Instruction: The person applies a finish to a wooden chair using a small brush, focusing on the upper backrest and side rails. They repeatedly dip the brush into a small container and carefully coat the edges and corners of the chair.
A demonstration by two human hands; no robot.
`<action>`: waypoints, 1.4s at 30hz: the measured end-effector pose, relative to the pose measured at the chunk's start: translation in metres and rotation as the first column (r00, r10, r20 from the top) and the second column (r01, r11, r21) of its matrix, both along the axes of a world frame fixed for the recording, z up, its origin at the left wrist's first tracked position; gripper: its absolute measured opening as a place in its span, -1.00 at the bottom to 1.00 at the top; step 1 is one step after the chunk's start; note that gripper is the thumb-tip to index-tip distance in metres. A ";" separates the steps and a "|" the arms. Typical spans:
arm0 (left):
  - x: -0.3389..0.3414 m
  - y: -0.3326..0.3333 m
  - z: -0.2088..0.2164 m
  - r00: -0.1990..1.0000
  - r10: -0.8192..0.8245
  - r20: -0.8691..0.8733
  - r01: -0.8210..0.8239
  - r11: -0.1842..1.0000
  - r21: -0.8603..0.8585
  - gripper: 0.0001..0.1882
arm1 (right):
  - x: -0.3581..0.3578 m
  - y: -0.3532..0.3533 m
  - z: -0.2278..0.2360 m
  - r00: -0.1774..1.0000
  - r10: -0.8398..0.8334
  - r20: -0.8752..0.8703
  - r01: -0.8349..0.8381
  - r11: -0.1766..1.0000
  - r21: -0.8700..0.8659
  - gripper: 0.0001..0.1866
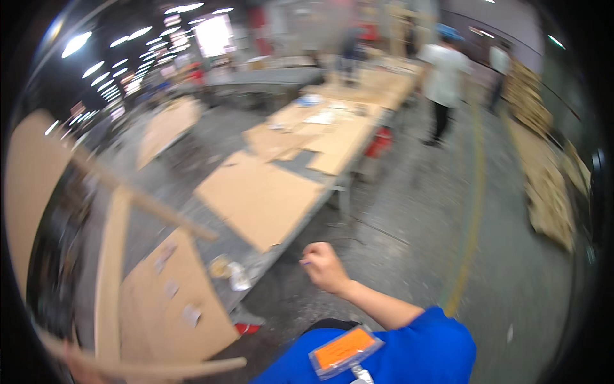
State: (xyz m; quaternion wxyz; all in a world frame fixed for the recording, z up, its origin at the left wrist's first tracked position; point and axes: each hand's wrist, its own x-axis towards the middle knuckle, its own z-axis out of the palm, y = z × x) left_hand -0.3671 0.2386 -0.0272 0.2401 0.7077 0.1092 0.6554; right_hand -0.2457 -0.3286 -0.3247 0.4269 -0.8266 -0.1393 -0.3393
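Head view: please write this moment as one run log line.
right hand: closed around small purple object, above floor beside table | left hand: not visible | cardboard sheet: flat on table | view: blurred

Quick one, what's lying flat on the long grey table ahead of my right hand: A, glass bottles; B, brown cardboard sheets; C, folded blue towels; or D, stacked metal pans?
B: flat brown cardboard sheets lie along the grey table, ahead of the right hand, which is closed around something small.
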 end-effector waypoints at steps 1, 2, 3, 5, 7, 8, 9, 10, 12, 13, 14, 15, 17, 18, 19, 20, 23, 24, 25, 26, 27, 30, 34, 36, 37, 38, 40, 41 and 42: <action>-0.006 0.006 -0.006 0.987 0.099 -0.124 -0.075 0.980 0.184 -0.60 | 0.007 0.019 0.004 1.000 0.018 -0.017 -0.017 0.999 0.036 -0.91; -0.010 0.014 -0.002 0.929 0.267 -0.258 -0.188 0.938 0.293 -0.54 | 0.013 0.037 0.010 0.993 0.106 -0.053 -0.102 0.993 0.064 -0.92; -0.013 0.012 -0.012 0.945 0.279 -0.170 -0.203 0.910 0.361 -0.54 | 0.016 0.056 0.018 0.984 0.150 -0.098 -0.144 0.987 0.069 -0.93; -0.015 0.008 -0.012 0.989 -0.056 -0.135 0.069 0.993 0.094 -0.64 | 0.026 0.100 0.042 0.978 0.206 0.009 -0.206 0.975 0.088 -0.98; -0.015 0.000 -0.001 0.939 -0.341 -0.054 0.338 0.940 -0.051 -0.67 | 0.032 0.136 0.076 0.973 0.225 0.058 -0.229 0.972 0.061 -0.88; -0.019 -0.003 0.008 0.940 -0.326 -0.098 0.308 0.937 -0.166 -0.67 | 0.032 0.149 0.098 0.972 0.223 0.067 -0.227 0.973 0.051 -0.83; -0.022 -0.005 0.018 0.939 -0.331 -0.092 0.317 0.937 -0.144 -0.67 | 0.034 0.159 0.123 0.969 0.215 0.120 -0.220 0.975 0.028 -0.83; -0.024 -0.008 0.026 0.930 -0.361 -0.063 0.355 0.930 -0.092 -0.67 | 0.030 0.165 0.148 0.962 0.224 0.159 -0.233 0.971 0.043 -0.86; -0.035 -0.013 0.035 0.912 -0.394 -0.111 0.378 0.915 -0.140 -0.65 | 0.029 0.167 0.206 0.906 0.292 0.305 -0.331 0.940 0.083 -0.79; -0.040 -0.013 0.038 0.903 -0.408 -0.132 0.385 0.907 -0.171 -0.64 | 0.026 0.172 0.233 0.874 0.345 0.342 -0.418 0.892 0.170 -0.75; -0.043 -0.013 0.039 0.894 -0.426 -0.138 0.395 0.896 -0.203 -0.63 | 0.021 0.176 0.258 0.852 0.377 0.364 -0.466 0.862 0.199 -0.72; -0.047 -0.010 0.039 0.869 -0.470 -0.154 0.433 0.874 -0.220 -0.61 | 0.020 0.183 0.283 0.805 0.410 0.429 -0.523 0.832 0.186 -0.72; -0.052 -0.002 0.038 0.914 -0.400 -0.071 0.391 0.913 -0.118 -0.58 | 0.012 0.200 0.325 0.733 0.526 0.432 -0.623 0.774 0.115 -0.79; -0.055 0.002 0.036 0.926 -0.377 -0.033 0.375 0.925 -0.059 -0.57 | 0.007 0.210 0.339 0.725 0.562 0.398 -0.638 0.765 0.081 -0.83; -0.058 0.007 0.036 0.934 -0.356 0.007 0.356 0.934 0.005 -0.56 | 0.002 0.222 0.349 0.713 0.573 0.405 -0.624 0.781 -0.006 -0.85; -0.060 0.013 0.038 0.940 -0.339 0.045 0.336 0.939 0.073 -0.55 | -0.003 0.234 0.356 0.703 0.579 0.413 -0.602 0.793 -0.088 -0.88; -0.077 0.021 0.042 0.943 -0.333 -0.001 0.333 0.943 -0.002 -0.51 | -0.011 0.267 0.357 0.638 0.615 0.464 -0.499 0.789 -0.359 -0.79; -0.084 0.022 0.044 0.937 -0.348 -0.033 0.346 0.936 -0.060 -0.50 | -0.011 0.277 0.352 0.617 0.630 0.470 -0.455 0.774 -0.440 -0.73; -0.087 0.025 0.049 0.964 -0.257 -0.073 0.255 0.966 -0.035 -0.49 | -0.011 0.288 0.345 0.594 0.662 0.456 -0.454 0.745 -0.490 -0.67; -0.090 0.030 0.058 0.980 -0.171 -0.099 0.173 0.985 0.010 -0.48 | -0.010 0.300 0.338 0.578 0.685 0.443 -0.437 0.718 -0.541 -0.61; -0.089 0.034 0.066 0.989 -0.077 -0.126 0.082 0.996 0.036 -0.46 | -0.005 0.312 0.332 0.573 0.707 0.415 -0.414 0.686 -0.598 -0.55; -0.086 0.046 0.092 0.974 -0.224 -0.022 0.224 0.974 -0.031 -0.49 | 0.017 0.344 0.317 0.591 0.703 0.396 -0.321 0.655 -0.684 -0.41; -0.080 0.052 0.113 0.980 -0.200 -0.009 0.200 0.978 0.061 -0.57 | 0.039 0.363 0.301 0.578 0.742 0.340 -0.381 0.614 -0.691 -0.45; -0.080 0.050 0.117 0.984 -0.154 -0.085 0.164 0.979 0.124 -0.60 | 0.044 0.367 0.295 0.554 0.743 0.377 -0.399 0.634 -0.663 -0.47; -0.078 0.049 0.117 0.980 -0.184 -0.078 0.190 0.979 0.080 -0.63 | 0.045 0.369 0.293 0.553 0.742 0.379 -0.406 0.637 -0.655 -0.48; -0.078 0.049 0.119 0.987 -0.125 -0.099 0.132 0.989 0.068 -0.64 | 0.046 0.370 0.292 0.547 0.744 0.385 -0.419 0.641 -0.644 -0.49; -0.077 0.051 0.124 0.989 -0.005 -0.151 0.009 1.000 0.027 -0.65 | 0.047 0.374 0.291 0.536 0.749 0.390 -0.433 0.640 -0.634 -0.50; -0.075 0.053 0.129 0.992 0.007 -0.125 0.004 0.996 0.092 -0.65 | 0.046 0.375 0.291 0.541 0.748 0.384 -0.449 0.643 -0.620 -0.51; -0.072 0.057 0.135 0.995 0.017 -0.097 -0.002 0.988 0.156 -0.65 | 0.046 0.376 0.290 0.547 0.747 0.377 -0.463 0.645 -0.608 -0.51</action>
